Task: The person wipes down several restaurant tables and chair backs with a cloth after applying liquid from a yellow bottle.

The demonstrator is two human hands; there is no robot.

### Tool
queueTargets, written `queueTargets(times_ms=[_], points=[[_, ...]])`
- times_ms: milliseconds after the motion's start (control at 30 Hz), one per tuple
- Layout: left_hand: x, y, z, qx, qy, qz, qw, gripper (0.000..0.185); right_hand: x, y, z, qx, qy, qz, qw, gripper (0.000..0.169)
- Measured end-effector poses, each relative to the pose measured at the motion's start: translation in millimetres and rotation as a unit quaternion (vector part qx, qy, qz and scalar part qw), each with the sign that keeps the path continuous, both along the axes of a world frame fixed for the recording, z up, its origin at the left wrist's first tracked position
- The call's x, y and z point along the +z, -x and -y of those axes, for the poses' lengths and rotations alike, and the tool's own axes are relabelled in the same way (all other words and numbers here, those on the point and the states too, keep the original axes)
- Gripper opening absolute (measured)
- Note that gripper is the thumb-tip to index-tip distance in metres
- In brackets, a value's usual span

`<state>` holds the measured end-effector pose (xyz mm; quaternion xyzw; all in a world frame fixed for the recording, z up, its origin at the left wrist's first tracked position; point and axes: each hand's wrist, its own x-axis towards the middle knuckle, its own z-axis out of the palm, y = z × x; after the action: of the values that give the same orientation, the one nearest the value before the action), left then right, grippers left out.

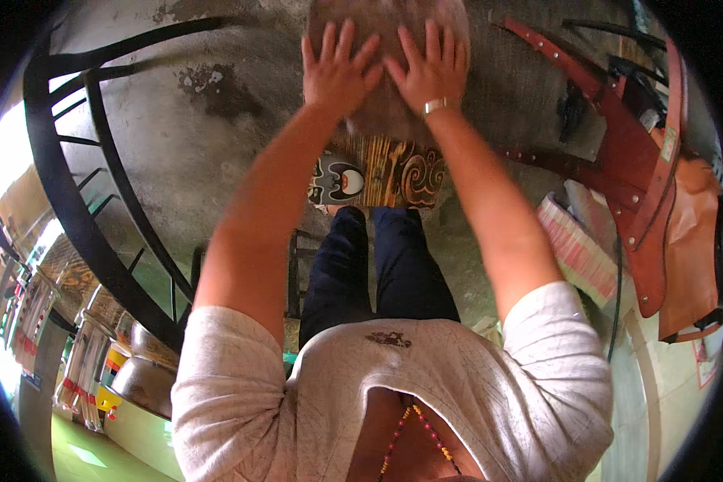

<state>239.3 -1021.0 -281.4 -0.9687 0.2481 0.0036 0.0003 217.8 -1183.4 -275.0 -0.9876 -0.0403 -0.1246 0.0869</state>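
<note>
My left hand [339, 77] rests palm down, fingers spread, on the left half of a brown board-like surface [381, 114] at the top of the view. On its right half lies my right hand [432, 67], also flat and spread, with a pale band around the wrist. The thumbs point towards each other and do not meet. Blur makes the brown surface hard to identify further. Nearer to me, a wooden panel [391, 172] shows a painted mask-like face and dark swirls. My forearms pass on either side of it.
A black metal frame [39, 150] curves along the left. Dark red riveted pieces [629, 156] stand at the right, beside an orange-brown bag [693, 241] and a striped pink stack [578, 244]. Steel pots [144, 379] sit lower left. The stained concrete floor [156, 138] lies below.
</note>
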Motion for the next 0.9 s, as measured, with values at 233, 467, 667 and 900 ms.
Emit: queueTargets(times_ms=[233,467,667,900], points=[[9.7,-30.1,2.4,-0.008,0.056,-0.026,0.998,0.056,6.3,-20.8,-1.4,-0.02,0.034,-0.039,0.998,0.052],[10.8,159.7,-47.3,-0.003,0.034,-0.231,0.972,0.053,0.1,183.7,-34.5,0.022,-0.05,-0.247,0.967,0.059],[-11.0,183.0,-66.2,0.031,0.065,-0.195,0.978,0.053,4.8,164.8,-41.3,0.064,-0.125,-0.276,0.951,0.068],[-19.7,13.7,-52.0,0.112,0.043,-0.187,0.975,0.049,-2.9,-12.9,-42.7,0.059,-0.043,-0.338,0.938,0.05]])
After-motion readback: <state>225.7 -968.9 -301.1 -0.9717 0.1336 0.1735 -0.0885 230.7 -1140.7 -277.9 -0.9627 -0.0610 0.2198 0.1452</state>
